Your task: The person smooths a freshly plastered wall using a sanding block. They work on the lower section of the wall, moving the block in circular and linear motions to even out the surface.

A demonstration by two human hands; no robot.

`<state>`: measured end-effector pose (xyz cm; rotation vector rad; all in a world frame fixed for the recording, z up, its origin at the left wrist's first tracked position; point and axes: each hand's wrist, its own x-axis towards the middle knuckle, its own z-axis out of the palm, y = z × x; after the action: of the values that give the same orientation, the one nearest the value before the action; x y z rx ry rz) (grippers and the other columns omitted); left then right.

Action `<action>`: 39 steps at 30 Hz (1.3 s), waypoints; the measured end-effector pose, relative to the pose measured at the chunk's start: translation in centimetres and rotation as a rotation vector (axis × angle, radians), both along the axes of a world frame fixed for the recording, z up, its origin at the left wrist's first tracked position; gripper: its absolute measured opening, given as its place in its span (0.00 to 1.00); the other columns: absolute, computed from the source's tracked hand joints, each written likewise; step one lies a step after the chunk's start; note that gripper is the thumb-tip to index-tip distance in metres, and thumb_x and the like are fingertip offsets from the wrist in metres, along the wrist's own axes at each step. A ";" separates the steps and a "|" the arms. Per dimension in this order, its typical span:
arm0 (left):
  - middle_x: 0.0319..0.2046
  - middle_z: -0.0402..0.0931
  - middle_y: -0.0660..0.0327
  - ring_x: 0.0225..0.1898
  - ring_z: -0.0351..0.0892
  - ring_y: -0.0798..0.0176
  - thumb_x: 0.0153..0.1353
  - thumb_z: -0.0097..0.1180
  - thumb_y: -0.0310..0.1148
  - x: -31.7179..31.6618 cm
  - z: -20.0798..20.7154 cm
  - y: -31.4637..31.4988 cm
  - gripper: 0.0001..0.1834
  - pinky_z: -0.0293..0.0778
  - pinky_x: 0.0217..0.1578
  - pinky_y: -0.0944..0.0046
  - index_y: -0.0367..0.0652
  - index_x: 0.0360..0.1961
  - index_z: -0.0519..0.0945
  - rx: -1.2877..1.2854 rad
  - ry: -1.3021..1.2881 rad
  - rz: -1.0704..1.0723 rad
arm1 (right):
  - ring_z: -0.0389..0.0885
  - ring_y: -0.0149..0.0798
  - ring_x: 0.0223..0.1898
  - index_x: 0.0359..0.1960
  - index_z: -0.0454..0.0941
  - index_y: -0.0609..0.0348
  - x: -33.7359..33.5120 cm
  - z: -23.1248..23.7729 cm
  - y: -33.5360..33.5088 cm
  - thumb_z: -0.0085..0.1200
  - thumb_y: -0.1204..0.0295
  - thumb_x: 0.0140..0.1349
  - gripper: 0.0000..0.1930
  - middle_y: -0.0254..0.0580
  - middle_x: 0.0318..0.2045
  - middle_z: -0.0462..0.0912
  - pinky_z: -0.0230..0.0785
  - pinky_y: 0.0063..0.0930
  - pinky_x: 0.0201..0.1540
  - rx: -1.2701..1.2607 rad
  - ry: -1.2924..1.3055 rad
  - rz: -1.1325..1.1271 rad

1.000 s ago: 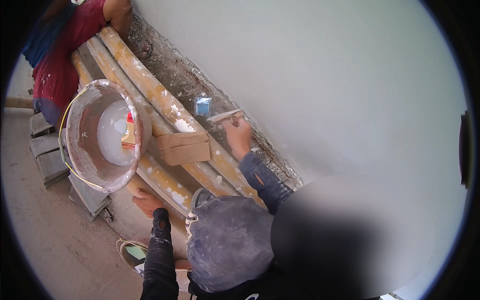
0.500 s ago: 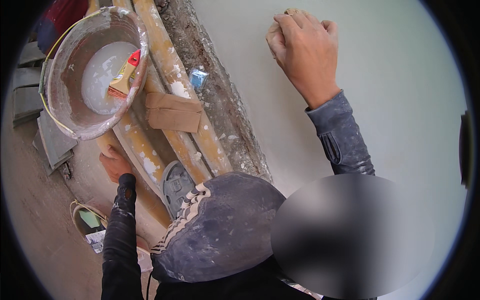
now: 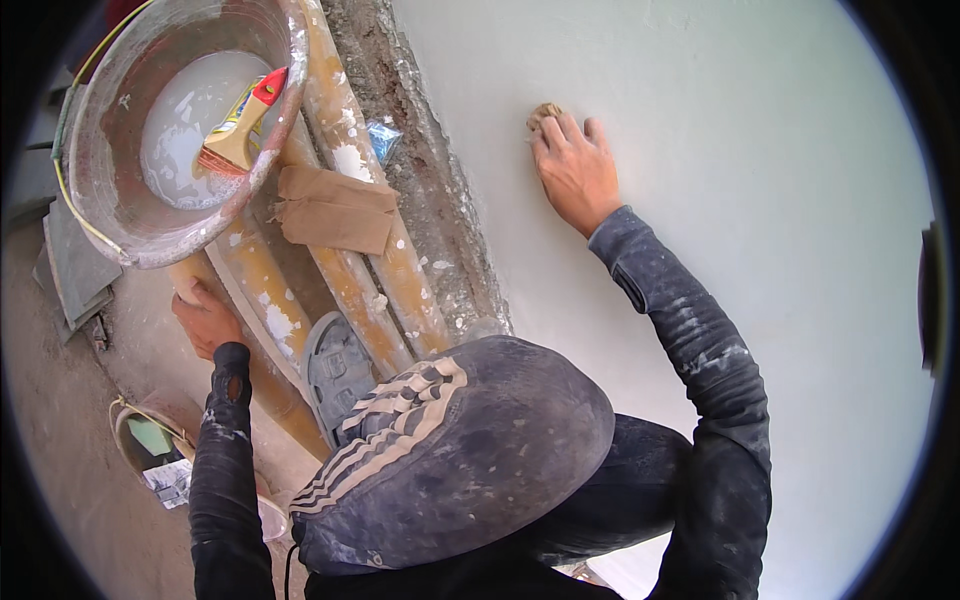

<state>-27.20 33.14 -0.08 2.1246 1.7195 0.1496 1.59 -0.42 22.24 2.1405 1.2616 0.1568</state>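
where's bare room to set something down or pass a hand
Floor below the grey slabs, left of the small bucket, looks free. A hand could likely pass over the wall right of the right hand. Crowded: the yellow poles, around the big bucket, brown folded piece, sandal and left hand.

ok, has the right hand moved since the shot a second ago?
Yes. The right hand has gone rightward, away from the blue packet it was beside, and is now out over the pale wall.

soft diffuse light, pale wall [image 3: 760, 220] brightest, dim gaps between the yellowish poles [image 3: 400, 260], mostly sharp focus, black vignette around the fisheye circle, blue-fringed rim
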 end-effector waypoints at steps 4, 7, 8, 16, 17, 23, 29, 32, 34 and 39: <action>0.52 0.76 0.47 0.51 0.75 0.42 0.67 0.38 0.59 -0.3 0.2 0.3 0.34 0.68 0.51 0.48 0.40 0.60 0.68 0.009 0.025 0.015 | 0.71 0.35 0.48 0.33 0.81 0.57 -3.2 0.6 -2.9 0.50 0.73 0.56 0.07 0.36 0.39 0.74 0.63 0.36 0.49 -0.064 0.139 -0.037; 0.53 0.75 0.47 0.52 0.75 0.42 0.68 0.38 0.59 -0.5 0.1 0.4 0.34 0.68 0.51 0.48 0.40 0.60 0.67 -0.003 0.051 0.018 | 0.70 0.34 0.46 0.37 0.80 0.58 0.6 1.8 1.0 0.51 0.72 0.56 0.10 0.35 0.37 0.73 0.62 0.37 0.46 0.136 -0.019 -0.035; 0.54 0.75 0.47 0.52 0.75 0.42 0.68 0.38 0.59 -0.2 0.1 0.3 0.34 0.68 0.51 0.48 0.40 0.61 0.67 -0.016 0.046 0.015 | 0.70 0.34 0.45 0.38 0.80 0.58 1.8 1.8 1.9 0.51 0.72 0.56 0.10 0.35 0.37 0.73 0.62 0.37 0.45 0.196 -0.073 -0.046; 0.55 0.73 0.46 0.54 0.74 0.41 0.68 0.37 0.58 0.0 0.3 0.2 0.34 0.67 0.52 0.48 0.39 0.62 0.66 -0.043 0.014 0.001 | 0.70 0.36 0.47 0.30 0.81 0.58 -3.4 -2.3 -2.6 0.51 0.71 0.56 0.07 0.36 0.38 0.74 0.61 0.37 0.52 -0.066 0.163 -0.027; 0.55 0.73 0.46 0.54 0.74 0.41 0.68 0.37 0.57 -0.4 0.4 0.4 0.34 0.67 0.52 0.47 0.39 0.62 0.66 -0.030 0.029 -0.003 | 0.70 0.36 0.47 0.30 0.82 0.59 -2.7 -1.1 -1.4 0.51 0.72 0.56 0.07 0.36 0.38 0.74 0.61 0.37 0.52 0.005 0.100 -0.037; 0.55 0.73 0.45 0.54 0.73 0.41 0.69 0.37 0.56 0.2 1.0 0.3 0.33 0.67 0.52 0.47 0.39 0.61 0.66 -0.060 0.060 0.008 | 0.70 0.36 0.47 0.32 0.82 0.59 3.5 1.5 3.9 0.51 0.72 0.55 0.08 0.36 0.37 0.73 0.61 0.40 0.54 0.169 -0.099 -0.038; 0.56 0.72 0.45 0.54 0.73 0.41 0.69 0.37 0.56 -0.4 -0.5 0.4 0.33 0.67 0.52 0.48 0.38 0.61 0.66 -0.018 0.012 -0.025 | 0.70 0.36 0.46 0.33 0.81 0.58 -1.5 1.0 -0.9 0.52 0.72 0.54 0.07 0.35 0.36 0.73 0.60 0.42 0.52 -0.019 0.045 -0.056; 0.55 0.72 0.44 0.54 0.73 0.41 0.69 0.37 0.56 -0.3 1.2 0.3 0.33 0.67 0.53 0.48 0.37 0.61 0.66 -0.036 0.059 -0.001 | 0.70 0.37 0.45 0.33 0.81 0.59 -1.0 7.1 1.4 0.52 0.72 0.54 0.07 0.35 0.36 0.73 0.61 0.42 0.52 0.181 -0.117 -0.136; 0.55 0.72 0.44 0.54 0.73 0.41 0.69 0.37 0.56 0.6 1.6 0.4 0.33 0.67 0.53 0.48 0.37 0.61 0.66 -0.052 0.060 0.003 | 0.70 0.37 0.45 0.32 0.81 0.58 1.3 10.3 3.0 0.52 0.72 0.54 0.07 0.35 0.35 0.73 0.61 0.42 0.52 0.328 -0.271 -0.163; 0.55 0.73 0.44 0.54 0.73 0.41 0.69 0.37 0.56 0.0 0.3 0.0 0.33 0.68 0.53 0.48 0.37 0.61 0.66 -0.030 0.032 -0.043 | 0.71 0.35 0.44 0.34 0.81 0.58 1.2 4.8 1.4 0.53 0.72 0.54 0.08 0.33 0.36 0.73 0.60 0.43 0.51 0.085 -0.114 -0.084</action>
<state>-27.21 33.17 0.26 2.1513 1.6814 0.0779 2.82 0.93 27.04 2.2193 1.1166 0.2979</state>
